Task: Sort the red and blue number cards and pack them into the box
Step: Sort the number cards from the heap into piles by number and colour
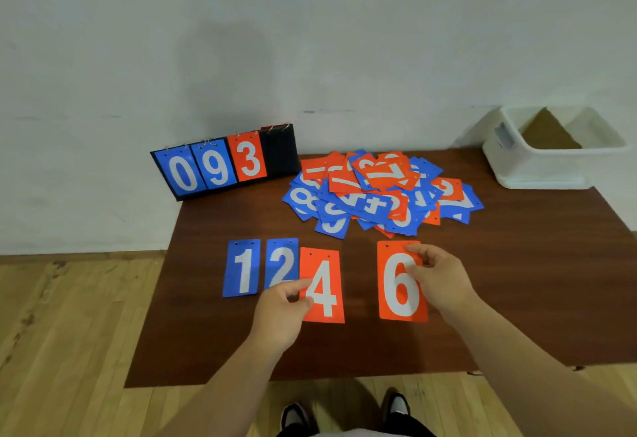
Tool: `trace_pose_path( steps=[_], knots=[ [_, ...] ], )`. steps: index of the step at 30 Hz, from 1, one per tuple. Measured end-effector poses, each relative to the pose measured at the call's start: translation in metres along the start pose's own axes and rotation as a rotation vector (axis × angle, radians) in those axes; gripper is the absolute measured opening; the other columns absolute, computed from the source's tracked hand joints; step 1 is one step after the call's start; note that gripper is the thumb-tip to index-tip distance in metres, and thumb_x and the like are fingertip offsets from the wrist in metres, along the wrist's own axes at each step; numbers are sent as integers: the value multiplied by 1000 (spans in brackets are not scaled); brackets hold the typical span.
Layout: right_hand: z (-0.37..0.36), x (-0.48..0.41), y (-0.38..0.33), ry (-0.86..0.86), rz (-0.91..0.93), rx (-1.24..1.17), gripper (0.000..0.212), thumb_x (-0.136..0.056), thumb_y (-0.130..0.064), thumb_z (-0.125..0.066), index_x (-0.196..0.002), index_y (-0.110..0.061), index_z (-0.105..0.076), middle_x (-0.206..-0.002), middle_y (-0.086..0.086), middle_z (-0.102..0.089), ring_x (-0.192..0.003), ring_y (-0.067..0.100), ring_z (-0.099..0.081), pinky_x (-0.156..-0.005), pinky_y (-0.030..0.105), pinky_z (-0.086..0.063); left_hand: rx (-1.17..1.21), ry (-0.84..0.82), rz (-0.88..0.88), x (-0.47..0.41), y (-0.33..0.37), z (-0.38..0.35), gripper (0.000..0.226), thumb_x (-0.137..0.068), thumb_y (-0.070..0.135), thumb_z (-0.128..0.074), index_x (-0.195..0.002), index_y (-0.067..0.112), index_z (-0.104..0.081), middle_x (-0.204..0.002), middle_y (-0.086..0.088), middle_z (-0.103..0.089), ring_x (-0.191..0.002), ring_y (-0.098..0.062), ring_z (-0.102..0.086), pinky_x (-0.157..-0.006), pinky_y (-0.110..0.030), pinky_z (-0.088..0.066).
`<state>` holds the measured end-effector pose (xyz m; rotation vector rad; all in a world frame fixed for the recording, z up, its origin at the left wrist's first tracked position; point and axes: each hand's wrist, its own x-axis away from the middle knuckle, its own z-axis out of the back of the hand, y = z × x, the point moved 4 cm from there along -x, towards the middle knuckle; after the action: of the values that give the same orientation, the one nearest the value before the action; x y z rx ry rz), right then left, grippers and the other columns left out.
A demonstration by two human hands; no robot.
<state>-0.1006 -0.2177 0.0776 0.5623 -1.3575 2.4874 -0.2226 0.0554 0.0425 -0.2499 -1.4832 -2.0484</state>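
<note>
Cards: red 4 (322, 286) pinched in left hand (281, 312) grip, overlapping blue 2 (281, 262); red 6 (400, 281) pinched by right hand (439, 280), lower centre. Risk: colours mix; unsorted pile (379, 190) slides. Box (537, 168) upper right.

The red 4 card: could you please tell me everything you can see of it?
The red 4 card is a thin, flat orange-red rectangle with a white 4 and two small holes near its top edge. It lies face up on the brown table, overlapping the blue 2 card. The left hand pinches its lower left edge.
</note>
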Motion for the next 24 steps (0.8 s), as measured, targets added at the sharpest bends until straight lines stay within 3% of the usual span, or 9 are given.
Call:
trace_pose_path(
  steps=[3,5,9,12,15,21,24],
  knots=[
    [30,-12,27,-26,-22,39,39,-98,-21,-66,-135,-28,-59,-136,2,-59,-113,22,-59,-91,42,-58,-33,-43,16,2,2,-45,37,-96,19,-70,-131,30,-67,-129,9,-65,-118,-13,-63,-96,-34,-58],
    [50,-21,45,-44,-32,55,39,-98,-19,-66,-136,-27,-59,-133,0,-59,-110,19,-58,-89,39,-58,-87,-65,8,5,4,-76,36,-96,20,-70,-131,30,-67,-129,12,-63,-118,-10,-61,-99,-31,-56],
    [84,-39,78,-83,-58,52,39,-97,-12,-65,-133,-26,-60,-117,-4,-56,-104,19,-59,-77,29,-56,-197,-72,-7,10,7,-130,34,-96,23,-70,-128,33,-67,-126,16,-55,-113,-1,-49,-86,-13,-46],
    [99,-50,99,-115,-61,68,38,-94,-9,-66,-127,-27,-62,-117,-5,-59,-101,18,-62,-70,23,-54,-212,-83,18,12,2,-166,30,-95,23,-72,-121,37,-67,-127,14,-58,-109,0,-51,-84,-11,-45],
    [109,-61,119,-120,-47,55,41,-89,-4,-66,-124,-25,-66,-120,-1,-68,-93,11,-65,-72,21,-52,-224,-88,58,14,-1,-196,27,-97,23,-69,-119,37,-66,-122,15,-58,-102,-1,-54,-66,-4,-46],
    [112,-71,147,-179,-87,90,42,-93,-11,-66,-132,-26,-62,-122,0,-66,-98,17,-66,-79,30,-60,-294,-83,89,14,-8,-233,28,-97,29,-69,-121,39,-60,-122,15,-62,-108,-6,-60,-88,-24,-57],
    [104,-74,160,-206,-81,160,44,-96,-15,-66,-137,-29,-59,-128,-1,-64,-99,15,-64,-74,26,-58,-396,-90,75,15,-9,-243,40,-98,32,-66,-134,39,-51,-122,14,-62,-109,-10,-63,-88,-25,-57]
  ],
)
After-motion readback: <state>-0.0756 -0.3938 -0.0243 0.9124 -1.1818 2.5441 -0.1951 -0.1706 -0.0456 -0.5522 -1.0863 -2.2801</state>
